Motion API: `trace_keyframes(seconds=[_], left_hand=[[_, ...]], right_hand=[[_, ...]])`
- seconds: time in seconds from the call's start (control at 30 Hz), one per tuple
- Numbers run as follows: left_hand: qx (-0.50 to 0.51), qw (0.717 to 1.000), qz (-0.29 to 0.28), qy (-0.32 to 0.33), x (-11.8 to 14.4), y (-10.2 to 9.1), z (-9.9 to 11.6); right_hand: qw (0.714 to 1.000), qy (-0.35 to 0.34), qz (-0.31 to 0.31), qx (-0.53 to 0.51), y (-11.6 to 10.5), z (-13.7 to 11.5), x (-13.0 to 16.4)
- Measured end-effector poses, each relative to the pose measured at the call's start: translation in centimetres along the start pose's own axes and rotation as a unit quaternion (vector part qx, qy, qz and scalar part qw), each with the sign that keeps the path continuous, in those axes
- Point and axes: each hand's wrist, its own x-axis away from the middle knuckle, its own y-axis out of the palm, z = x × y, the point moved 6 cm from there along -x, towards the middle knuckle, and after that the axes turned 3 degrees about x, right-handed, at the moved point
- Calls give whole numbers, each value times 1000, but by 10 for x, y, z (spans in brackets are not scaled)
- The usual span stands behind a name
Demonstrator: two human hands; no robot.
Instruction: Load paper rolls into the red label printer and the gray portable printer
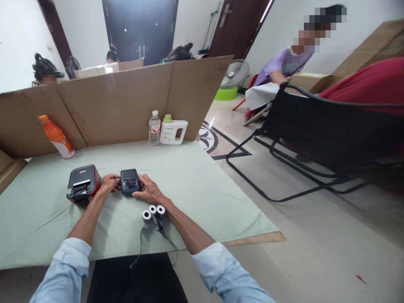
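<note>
A small dark portable printer (130, 176) with a clear window lies on the green tablecloth between my hands. My left hand (110, 184) has its fingers closed at the printer's left side; the fingertips are small in view. My right hand (150, 189) grips the printer's right side, thumb along the near edge and fingers behind. Beside my left hand stands a larger black and red label printer (83, 179) with a slot in front. Three small paper rolls (152, 209) with white ends and dark cores sit together near my right forearm, with a dark cord by them.
Along the cardboard screen (126, 101) stand an orange drink bottle (58, 136), a clear water bottle (154, 128) and a white jug (170, 131). Right of the table (202, 185) are a black folding chair (315, 130), a fan (235, 75) and a seated person. Several heads show behind the screen.
</note>
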Motion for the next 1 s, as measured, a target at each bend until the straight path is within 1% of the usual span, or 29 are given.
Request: trace_keyframes(seconds=[0.5,0.8,1.0], left_hand=[[-12,999,26,-15,-3,1,-1],[-16,999,36,-27,-11,1,-6],[-29,998,39,-30,-8,2,-1]], right_hand=[[1000,-4,12,11,1,1,1],[1000,-4,18,-7,2,11,2],[999,-10,24,-19,2,12,1]])
